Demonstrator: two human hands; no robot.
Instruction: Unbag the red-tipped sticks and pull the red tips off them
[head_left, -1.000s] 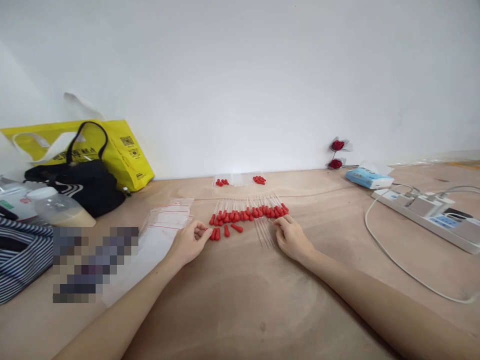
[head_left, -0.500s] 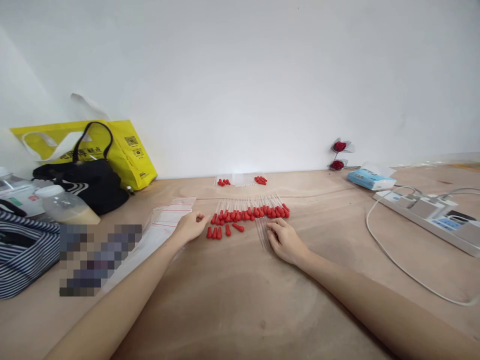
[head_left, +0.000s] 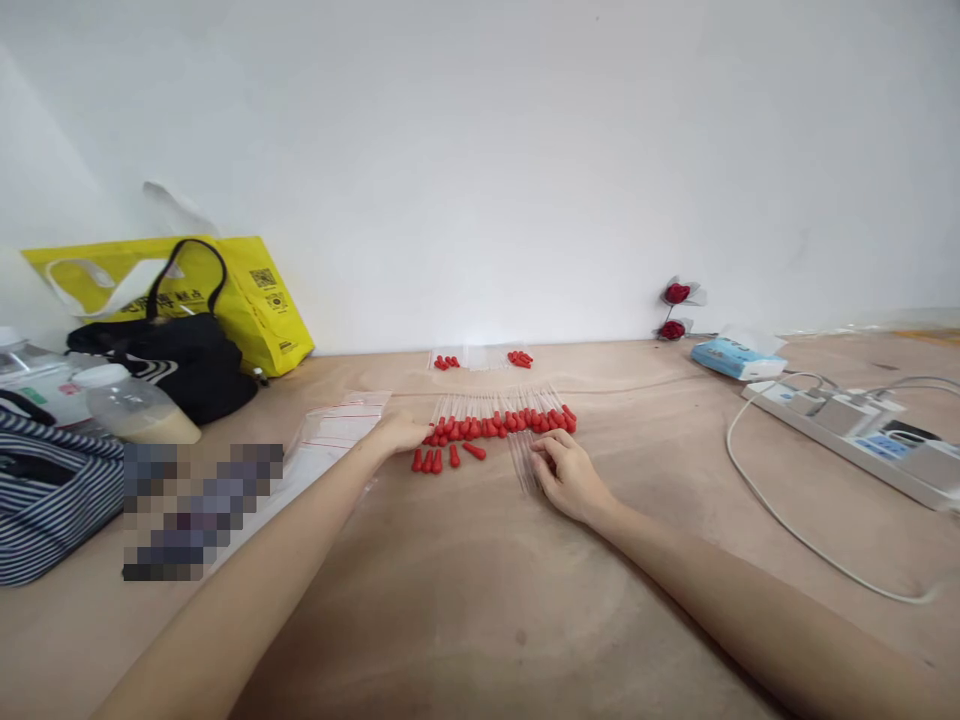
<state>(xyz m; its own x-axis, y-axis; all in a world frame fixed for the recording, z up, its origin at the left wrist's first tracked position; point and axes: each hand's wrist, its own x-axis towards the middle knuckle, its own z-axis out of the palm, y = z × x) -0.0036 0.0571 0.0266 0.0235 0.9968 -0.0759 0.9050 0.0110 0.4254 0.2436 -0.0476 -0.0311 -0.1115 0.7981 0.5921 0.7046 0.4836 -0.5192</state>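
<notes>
Glass droppers with red rubber bulbs [head_left: 491,426] lie side by side in a row, bulbs towards me. My left hand [head_left: 405,432] reaches to the row's left end, fingers stretched out and fingertips against the outermost bulbs. Several loose red bulbs [head_left: 437,461] lie just in front of the row. Bare glass tubes [head_left: 523,462] lie right of these bulbs. My right hand [head_left: 568,474] rests beside the tubes with its fingers curled in and fingertips at the tubes; whatever is between them is too small to tell.
Clear zip bags [head_left: 341,420] lie under and beside my left forearm. Small bags holding red bulbs [head_left: 520,359] are by the wall. Left stand a yellow bag [head_left: 277,290], a black bag [head_left: 202,365] and a bottle [head_left: 139,405]. Right are a tissue pack [head_left: 735,357] and a power strip [head_left: 847,430].
My left hand has moved right and slightly forward, from beside the row to its leftmost bulbs, and its fingers have stretched out. My right hand has barely moved.
</notes>
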